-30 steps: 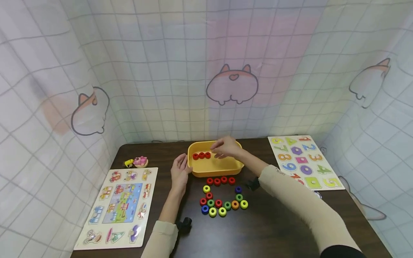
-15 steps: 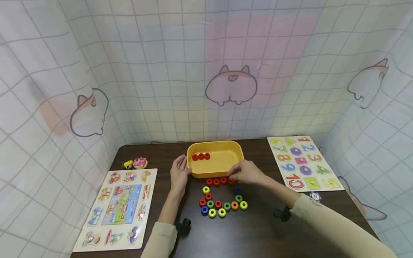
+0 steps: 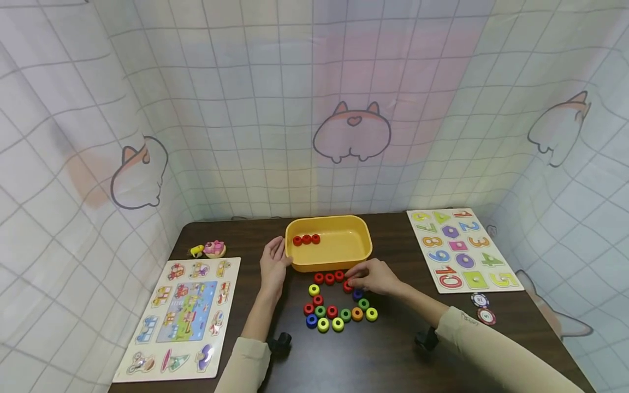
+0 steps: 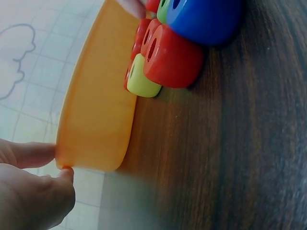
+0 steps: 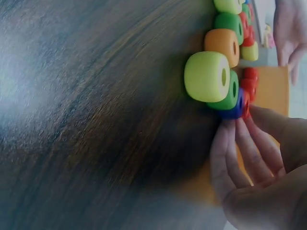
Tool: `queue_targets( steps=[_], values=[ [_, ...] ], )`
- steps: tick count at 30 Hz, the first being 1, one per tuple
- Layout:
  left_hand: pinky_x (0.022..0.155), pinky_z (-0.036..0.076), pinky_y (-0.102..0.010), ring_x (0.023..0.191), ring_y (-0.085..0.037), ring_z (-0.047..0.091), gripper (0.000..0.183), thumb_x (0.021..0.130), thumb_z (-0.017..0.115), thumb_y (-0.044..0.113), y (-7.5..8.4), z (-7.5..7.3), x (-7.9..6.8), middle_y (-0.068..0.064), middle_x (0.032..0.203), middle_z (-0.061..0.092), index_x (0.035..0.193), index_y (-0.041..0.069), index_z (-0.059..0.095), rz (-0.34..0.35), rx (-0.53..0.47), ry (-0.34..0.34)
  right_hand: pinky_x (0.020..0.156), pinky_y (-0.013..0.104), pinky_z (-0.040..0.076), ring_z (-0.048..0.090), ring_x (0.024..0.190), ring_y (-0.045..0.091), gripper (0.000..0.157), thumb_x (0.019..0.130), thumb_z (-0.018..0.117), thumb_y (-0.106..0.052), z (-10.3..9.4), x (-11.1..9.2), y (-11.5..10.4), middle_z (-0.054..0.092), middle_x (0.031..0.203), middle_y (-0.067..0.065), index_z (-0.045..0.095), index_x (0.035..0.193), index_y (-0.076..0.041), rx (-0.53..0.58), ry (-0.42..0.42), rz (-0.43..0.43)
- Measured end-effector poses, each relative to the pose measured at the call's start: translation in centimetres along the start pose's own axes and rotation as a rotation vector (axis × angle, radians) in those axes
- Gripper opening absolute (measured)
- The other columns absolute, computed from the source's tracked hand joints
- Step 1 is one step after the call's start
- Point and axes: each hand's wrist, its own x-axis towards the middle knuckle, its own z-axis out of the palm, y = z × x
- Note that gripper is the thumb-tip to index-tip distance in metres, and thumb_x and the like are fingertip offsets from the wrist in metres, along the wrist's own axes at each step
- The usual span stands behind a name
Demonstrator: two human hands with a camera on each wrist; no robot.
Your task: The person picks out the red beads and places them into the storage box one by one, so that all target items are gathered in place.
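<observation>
My left hand (image 3: 273,267) lies along the left end of a yellow plastic tray (image 3: 328,267), its thumb and fingertips touching the wall and rim; the left wrist view shows straight fingers at that corner. Three red beads sit in the tray's left back part. My right hand (image 3: 375,276) is low in front of the tray, pinching a red bead (image 3: 348,286) between thumb and fingers. Right beside that bead is a dark blue bead (image 3: 357,295). In the right wrist view the fingertips partly hide the red bead (image 5: 246,103), behind a yellow-green bead (image 5: 206,76).
Three more red beads line the tray's front. Several mixed beads, including an orange bead (image 3: 357,314), form a curve nearer me. A picture puzzle board (image 3: 147,349) lies left, a number puzzle board (image 3: 464,229) right. Poker chips (image 3: 486,316) and small toys (image 3: 214,249) lie nearby.
My right hand has come from over the tray to the front row and shifted its rightmost red bead slightly toward me and left. The blue bead moved slightly too. My left hand stays put.
</observation>
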Motion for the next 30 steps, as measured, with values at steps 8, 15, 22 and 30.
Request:
queue_targets(
  steps=[8,15,22,30],
  values=[
    [0.112,0.035,-0.036,0.14,-0.021,0.038,0.065,0.084,0.052,-0.021,0.0,-0.2,0.4,-0.012,0.151,0.038,0.143,0.004,0.039,-0.003,0.001,0.004,0.063,0.04,0.061,0.073,0.071,0.024,0.023,0.087,0.07,-0.006,0.4,0.5,-0.2,0.074,0.098,0.01,0.072,0.11,-0.003,0.145,-0.087,0.042],
    [0.109,0.037,-0.031,0.139,-0.018,0.04,0.066,0.083,0.053,-0.02,-0.5,0.0,0.6,-0.009,0.15,0.04,0.142,0.007,0.041,-0.02,0.015,0.018,0.064,0.043,0.061,0.073,0.072,0.03,0.019,0.086,0.069,-0.001,-0.3,0.2,-1.3,0.074,0.093,0.014,0.072,0.105,0.001,0.189,-0.133,0.064],
    [0.111,0.036,-0.032,0.139,-0.02,0.039,0.067,0.082,0.054,-0.021,-0.4,0.1,0.5,-0.011,0.15,0.039,0.142,0.006,0.041,-0.009,0.001,-0.004,0.072,0.051,0.059,0.072,0.078,0.037,0.02,0.089,0.066,-0.002,-3.7,2.0,-5.5,0.073,0.095,0.016,0.071,0.108,-0.001,0.247,-0.21,0.003],
    [0.112,0.035,-0.034,0.14,-0.02,0.038,0.067,0.081,0.053,-0.021,-0.3,-0.2,0.4,-0.012,0.15,0.038,0.142,0.004,0.04,0.004,-0.019,-0.006,0.086,0.056,0.053,0.068,0.093,0.044,0.03,0.091,0.064,-0.003,-5.8,9.7,-6.9,0.07,0.11,0.018,0.066,0.121,0.002,0.331,-0.135,0.125]
  ],
)
